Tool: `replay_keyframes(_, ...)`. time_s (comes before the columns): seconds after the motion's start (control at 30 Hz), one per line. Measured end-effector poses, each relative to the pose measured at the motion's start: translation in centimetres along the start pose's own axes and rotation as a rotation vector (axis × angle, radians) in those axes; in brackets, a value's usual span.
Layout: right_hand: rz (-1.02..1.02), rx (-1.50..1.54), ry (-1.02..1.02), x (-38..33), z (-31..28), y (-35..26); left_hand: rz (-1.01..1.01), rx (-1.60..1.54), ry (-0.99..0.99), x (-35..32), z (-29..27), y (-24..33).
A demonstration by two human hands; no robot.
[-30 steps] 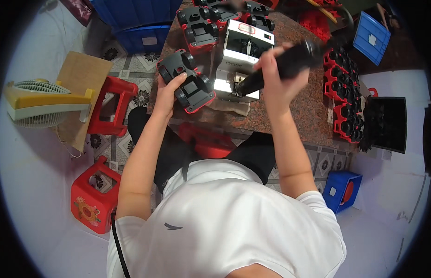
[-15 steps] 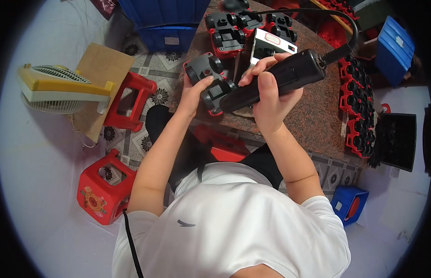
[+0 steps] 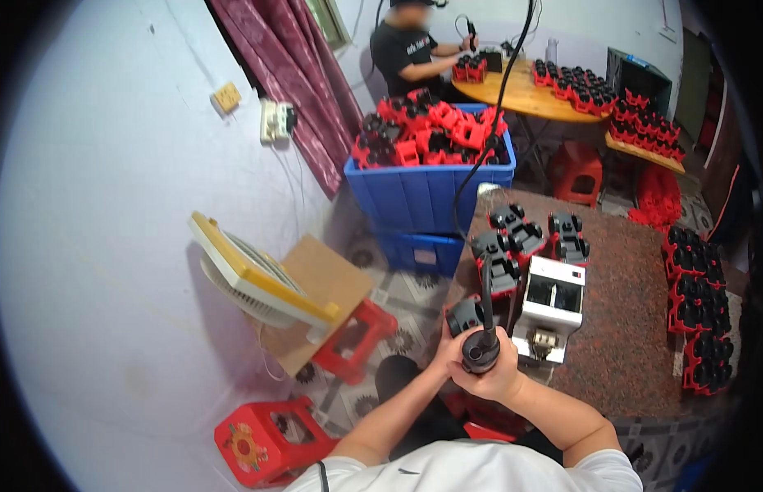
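My right hand (image 3: 503, 371) is wrapped round a black corded electric screwdriver (image 3: 480, 353), seen almost end-on. Its cable runs up and away over the table. With my left hand (image 3: 449, 351) I grip a red and black toy car (image 3: 464, 315) at the table's near left edge, its dark underside up. The screwdriver and right hand cover part of that car, and the tool's tip is hidden. Just right of my hands stands a white screw feeder (image 3: 555, 283) with a dark opening on top. Beyond the held car, several more upturned toy cars (image 3: 497, 266) lie together.
Rows of toy cars (image 3: 697, 299) line the right side of the speckled stone table (image 3: 619, 344). A blue crate (image 3: 422, 197) heaped with red and black parts stands beyond it. Left are a fan (image 3: 254, 271) and red stool (image 3: 266, 443). A co-worker (image 3: 406, 53) sits at a wooden table.
The view has tilted up and swung, bringing in the crate and co-worker. The screwdriver has turned from lying slanted across to nearly end-on, over the held car. Both hands keep their hold.
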State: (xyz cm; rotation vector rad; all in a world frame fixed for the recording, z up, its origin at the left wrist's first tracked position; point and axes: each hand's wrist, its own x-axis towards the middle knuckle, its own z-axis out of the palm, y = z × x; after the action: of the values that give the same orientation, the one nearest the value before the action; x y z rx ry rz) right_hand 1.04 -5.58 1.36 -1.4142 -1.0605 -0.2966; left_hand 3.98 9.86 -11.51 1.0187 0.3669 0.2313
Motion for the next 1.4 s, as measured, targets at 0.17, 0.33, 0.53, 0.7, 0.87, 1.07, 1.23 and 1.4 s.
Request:
replay_keyframes(0.17,0.060,0.037,0.076,0.9,-0.2,-0.2,0.070,0.019,-0.016,1.0,1.4,2.6)
replay_keyframes(0.33,0.117,0.059,-0.066,2.3,0.3,0.0,0.016,-0.016,0.000,-0.1,1.5,1.4)
replay_keyframes(0.53,0.208,0.353,0.271,2.7,-5.4,-1.1,-0.073,0.018,-0.094,-1.0,-1.5,-4.0)
replay_keyframes(0.7,0.042,0.049,0.399,0.3,-10.6,3.0,-0.128,0.072,-0.128,-3.2,0.2,-2.3)
replay_keyframes(0.87,0.065,-0.028,0.439,-2.0,-11.0,4.4,-0.202,0.054,-0.108,-3.4,-0.1,-4.0)
replay_keyframes(1.07,0.037,0.000,0.381,-2.9,-10.4,3.3,-0.167,0.079,-0.076,-4.1,-0.4,-4.5)
replay_keyframes(1.23,0.036,0.021,0.365,-3.0,-10.4,3.5,-0.208,0.049,-0.098,-3.4,-1.1,-4.8)
replay_keyframes(1.4,0.043,-0.011,0.365,-3.0,-10.4,3.9,-0.167,0.081,-0.084,-3.7,-0.2,-4.0)
